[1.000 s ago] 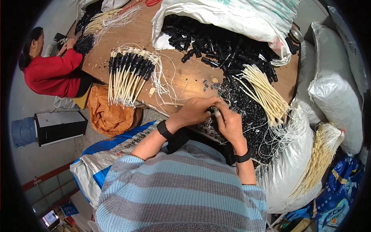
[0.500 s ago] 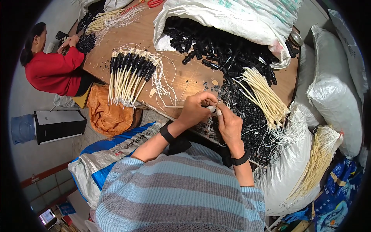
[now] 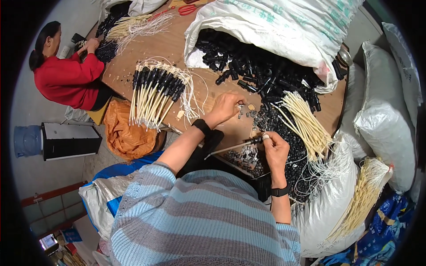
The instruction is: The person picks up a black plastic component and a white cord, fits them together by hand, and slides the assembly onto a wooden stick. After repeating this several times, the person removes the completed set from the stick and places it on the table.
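Note:
My right hand (image 3: 276,153) is closed on a pale cable with a black connector (image 3: 255,140); the cable end slants down to the left past the table edge. A light wrap covers one of its fingers. Farther up and to the left, my left hand (image 3: 227,107) is closed, fingertips pinched down at a few small black pieces (image 3: 246,111) on the table; whatever is between them is hidden. A heap of such small black pieces (image 3: 290,144) spreads beside and behind my right hand. To the left lies a bundle of pale cables with black connectors (image 3: 155,91).
A white woven sack (image 3: 266,26) spills black tubular parts (image 3: 248,66) at the back. Plain pale cables (image 3: 306,126) lie on the heap at right. Full white sacks (image 3: 384,102) line the right side. A person in red (image 3: 69,80) works at the far left. Red scissors (image 3: 187,9) lie behind.
My hands were together over the table's near edge; now they are apart. The left has moved up to the small pieces, the right slightly down and right, with the cable and black connector.

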{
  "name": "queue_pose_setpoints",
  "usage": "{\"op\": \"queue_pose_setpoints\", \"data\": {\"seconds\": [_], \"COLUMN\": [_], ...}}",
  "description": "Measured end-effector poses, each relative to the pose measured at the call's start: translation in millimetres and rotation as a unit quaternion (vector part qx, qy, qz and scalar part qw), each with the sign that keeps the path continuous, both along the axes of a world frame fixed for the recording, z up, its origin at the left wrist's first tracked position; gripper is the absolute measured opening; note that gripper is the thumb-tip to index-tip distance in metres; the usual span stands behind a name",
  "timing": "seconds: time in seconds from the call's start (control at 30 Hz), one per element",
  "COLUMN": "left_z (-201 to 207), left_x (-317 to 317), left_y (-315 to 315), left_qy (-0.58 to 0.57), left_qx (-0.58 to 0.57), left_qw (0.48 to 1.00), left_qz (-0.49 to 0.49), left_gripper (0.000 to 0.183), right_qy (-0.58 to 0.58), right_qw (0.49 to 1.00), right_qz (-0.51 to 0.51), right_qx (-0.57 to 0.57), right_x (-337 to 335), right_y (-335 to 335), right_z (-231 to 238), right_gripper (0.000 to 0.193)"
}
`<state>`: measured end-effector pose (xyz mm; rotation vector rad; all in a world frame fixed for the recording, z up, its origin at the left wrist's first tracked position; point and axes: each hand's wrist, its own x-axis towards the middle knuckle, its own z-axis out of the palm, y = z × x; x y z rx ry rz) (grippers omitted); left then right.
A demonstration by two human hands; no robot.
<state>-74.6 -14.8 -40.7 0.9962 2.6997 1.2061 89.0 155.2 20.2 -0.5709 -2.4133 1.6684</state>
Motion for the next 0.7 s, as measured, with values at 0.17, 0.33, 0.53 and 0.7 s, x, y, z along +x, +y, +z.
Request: {"op": "queue_pose_setpoints", "data": {"seconds": [0.17, 0.33, 0.53, 0.7], "left_z": [44.8, 64.7, 57.1, 41.0], "left_x": [31.1, 70.2, 74.5, 70.8], "left_y": [14.3, 28.3, 20.0, 16.2], "left_qy": [-0.122, 0.075, 0.104, -0.185], "left_qx": [0.148, 0.126, 0.135, 0.147], "left_qw": [0.981, 0.988, 0.985, 0.971], "left_qz": [-0.012, -0.037, -0.016, 0.048], "left_gripper": [0.031, 0.045, 0.041, 0.027], "right_qy": [-0.038, -0.046, -0.023, 0.040], "right_qw": [0.995, 0.995, 0.959, 0.984], "right_qz": [-0.064, -0.030, 0.026, 0.025], "right_qx": [-0.071, -0.077, -0.280, -0.169], "right_x": [-7.2, -21.8, -19.3, -16.8], "right_y": [5.4, -8.5, -13.5, -16.1], "right_z": [-13.0, -7.2, -4.8, -8.6], "right_gripper": [0.011, 0.012, 0.008, 0.007]}}
